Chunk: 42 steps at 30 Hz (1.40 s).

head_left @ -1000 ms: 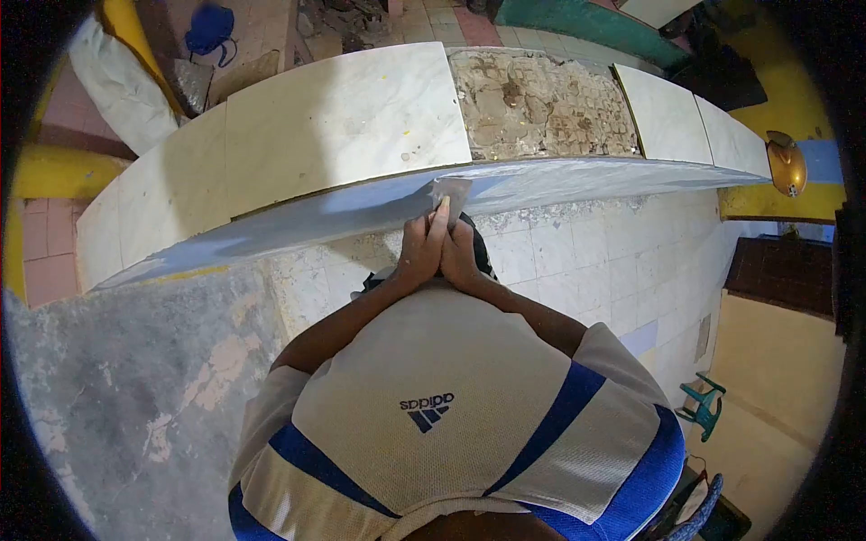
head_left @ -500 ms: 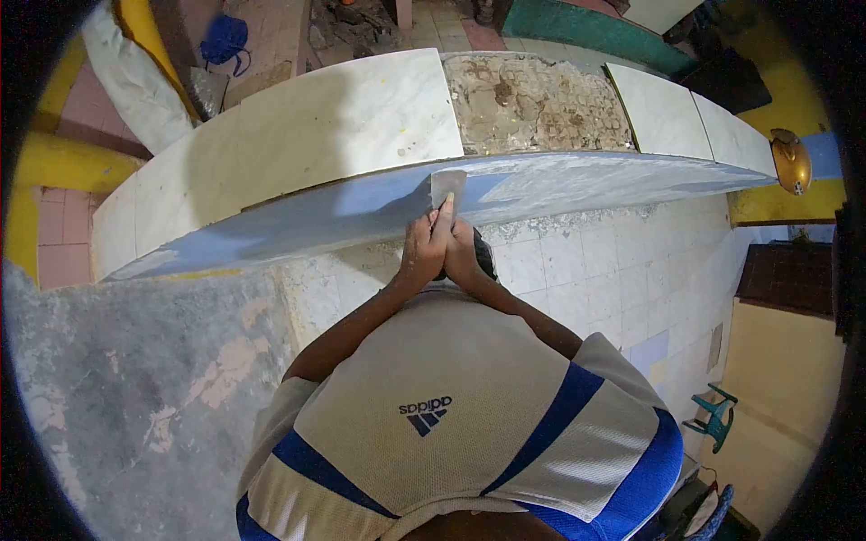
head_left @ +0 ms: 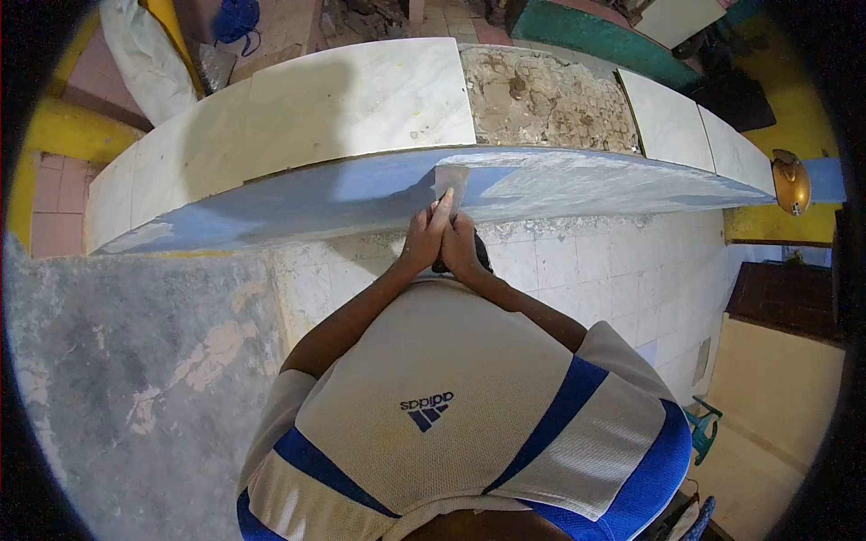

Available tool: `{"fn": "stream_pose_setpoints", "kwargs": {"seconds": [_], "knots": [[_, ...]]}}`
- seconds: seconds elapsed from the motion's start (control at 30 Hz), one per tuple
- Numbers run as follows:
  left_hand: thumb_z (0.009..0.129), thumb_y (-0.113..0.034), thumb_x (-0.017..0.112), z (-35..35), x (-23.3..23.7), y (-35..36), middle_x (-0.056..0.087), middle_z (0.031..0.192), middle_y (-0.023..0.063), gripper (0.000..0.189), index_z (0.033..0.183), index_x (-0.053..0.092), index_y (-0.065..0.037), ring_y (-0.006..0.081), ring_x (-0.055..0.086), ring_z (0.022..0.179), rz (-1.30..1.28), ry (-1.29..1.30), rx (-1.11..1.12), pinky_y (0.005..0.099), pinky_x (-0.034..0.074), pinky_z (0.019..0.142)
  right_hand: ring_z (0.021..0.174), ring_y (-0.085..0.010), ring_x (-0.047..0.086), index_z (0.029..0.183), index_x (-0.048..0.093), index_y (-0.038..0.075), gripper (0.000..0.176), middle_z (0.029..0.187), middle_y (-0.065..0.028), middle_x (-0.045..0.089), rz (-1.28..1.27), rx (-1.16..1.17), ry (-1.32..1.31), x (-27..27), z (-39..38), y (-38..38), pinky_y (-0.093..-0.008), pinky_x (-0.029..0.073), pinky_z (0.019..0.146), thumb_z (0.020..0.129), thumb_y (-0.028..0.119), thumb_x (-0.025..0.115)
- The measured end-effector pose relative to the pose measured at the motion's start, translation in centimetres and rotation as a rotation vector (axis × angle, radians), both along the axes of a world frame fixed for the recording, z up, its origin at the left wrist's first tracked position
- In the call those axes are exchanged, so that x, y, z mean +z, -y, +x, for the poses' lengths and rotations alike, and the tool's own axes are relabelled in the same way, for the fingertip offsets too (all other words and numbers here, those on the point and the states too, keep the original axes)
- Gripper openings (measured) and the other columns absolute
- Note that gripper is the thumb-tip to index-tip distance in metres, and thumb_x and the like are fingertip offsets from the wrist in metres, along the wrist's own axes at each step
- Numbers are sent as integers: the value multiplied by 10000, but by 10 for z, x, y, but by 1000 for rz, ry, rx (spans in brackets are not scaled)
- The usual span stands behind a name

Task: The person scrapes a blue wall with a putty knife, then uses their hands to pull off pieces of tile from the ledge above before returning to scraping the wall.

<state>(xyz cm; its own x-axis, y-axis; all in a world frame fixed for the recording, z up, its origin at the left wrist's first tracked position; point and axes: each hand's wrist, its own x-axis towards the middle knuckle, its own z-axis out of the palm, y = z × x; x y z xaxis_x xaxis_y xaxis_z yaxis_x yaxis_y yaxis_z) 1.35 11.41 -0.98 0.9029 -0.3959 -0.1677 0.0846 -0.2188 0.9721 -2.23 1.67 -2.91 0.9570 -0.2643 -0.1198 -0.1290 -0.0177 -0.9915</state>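
Note:
Both hands are wrapped round a scraper [head_left: 454, 178] with a flat, broad metal blade. Its handle is mostly hidden by the fingers. My left hand [head_left: 423, 240] is closed on it from the left, with a thumb stretched up along the blade. On the right side, my right hand [head_left: 461, 247] is closed on the same tool. The blade rests against the blue-painted wall face [head_left: 379, 185], just under the top edge of the counter. Right of the blade, the paint is patchy, with whitish-grey scraped areas [head_left: 559, 176].
White marble-look tiles [head_left: 397, 99] cover the counter top, with a rough bare patch [head_left: 550, 97] between them. A gold helmet-like object [head_left: 791, 183] sits at the right end. Below are white floor tiles [head_left: 577, 270] and grey concrete [head_left: 135, 352]. A green chair [head_left: 704, 431] stands at right.
The view has shifted slightly, with the counter now higher in the picture. The scraper has moved a little left and down along the wall, still held in both hands.

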Motion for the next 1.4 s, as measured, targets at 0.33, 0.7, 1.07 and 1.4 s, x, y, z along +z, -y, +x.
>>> {"fn": "stream_pose_setpoints", "kwargs": {"seconds": [0.33, 0.7, 1.07, 1.4], "knots": [[1017, -416, 445, 14, -11, 6, 519, 754, 34, 464, 867, 566, 5, 122, 487, 779, -231, -122, -54, 306, 420, 712, 716, -194, 579, 933, 572, -36, 250, 761, -127, 611, -132, 9, 41, -10, 4, 8, -375, 465, 640, 972, 204, 511], [1017, -381, 434, 13, 15, 1, 572, 725, 118, 485, 846, 578, 49, 181, 525, 716, -77, -139, -3, 356, 440, 670, 722, -172, 574, 918, 584, -18, 268, 760, -91, 612, -44, -2, -26, -7, 2, -1, -371, 461, 635, 996, 223, 497], [995, -306, 470, 19, -26, -1, 621, 754, 221, 400, 873, 618, 45, 295, 618, 748, 174, 520, 4, 410, 446, 650, 756, -140, 570, 914, 597, -17, 237, 793, -66, 627, 50, 30, 86, 21, 8, 0, -338, 473, 664, 990, 186, 502], [972, -191, 502, 7, 10, -1, 603, 782, 270, 284, 961, 621, 67, 383, 617, 725, 20, 270, 1, 456, 438, 590, 764, -97, 544, 894, 596, 10, 197, 801, -16, 601, 153, 35, 98, 2, -2, -1, -300, 454, 648, 980, 166, 511]]}}
